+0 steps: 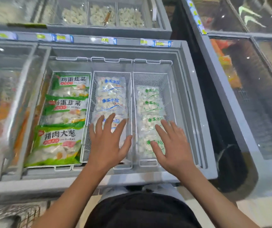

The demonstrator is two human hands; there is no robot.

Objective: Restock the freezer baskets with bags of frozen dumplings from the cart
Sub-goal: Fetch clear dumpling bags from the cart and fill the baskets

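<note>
**Topping up the dumpling baskets, nearly full**

Judging from the open grey chest freezer [196, 102], the restock looks well advanced. Taking the white wire middle basket [111, 74] as the landmark: it holds a row of clear bags printed in blue [110, 89], filled from far end to near end. Left of it, the green-and-white printed bags [66, 102] lie overlapped in three rows. Right of it, the clear bags printed in green [150, 106] stop short of the far end, so that gap is probably what remains.

The left hand [107, 143] hangs flat and spread over the middle basket's near end; the right hand [171, 145] does likewise over the right-hand row. Neither grasps anything. Each bag is soft, lumpy and frosted. A mesh corner at lower left may be the cart [10, 214]; I cannot tell.
</note>
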